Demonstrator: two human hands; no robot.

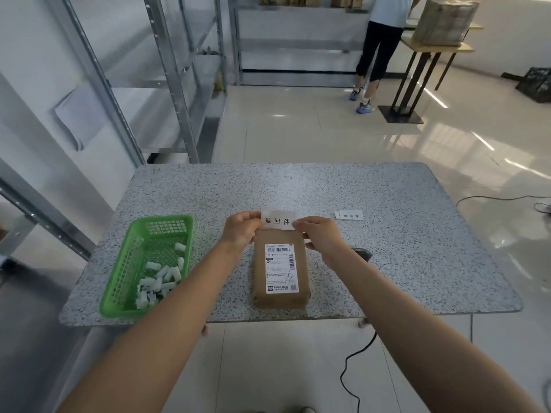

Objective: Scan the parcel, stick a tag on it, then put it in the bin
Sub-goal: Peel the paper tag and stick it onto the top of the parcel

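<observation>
A brown parcel with a white shipping label lies flat near the front edge of the speckled table. Just above its far end, a white tag printed with three black characters is held between both hands. My left hand pinches the tag's left end and my right hand pinches its right end. The dark scanner lies on the table behind my right wrist, mostly hidden.
A green basket with several crumpled white paper bits stands at the table's left. More white tags lie to the right. Metal shelving stands at the left, a person and a side table at the back. A black cable runs on the floor.
</observation>
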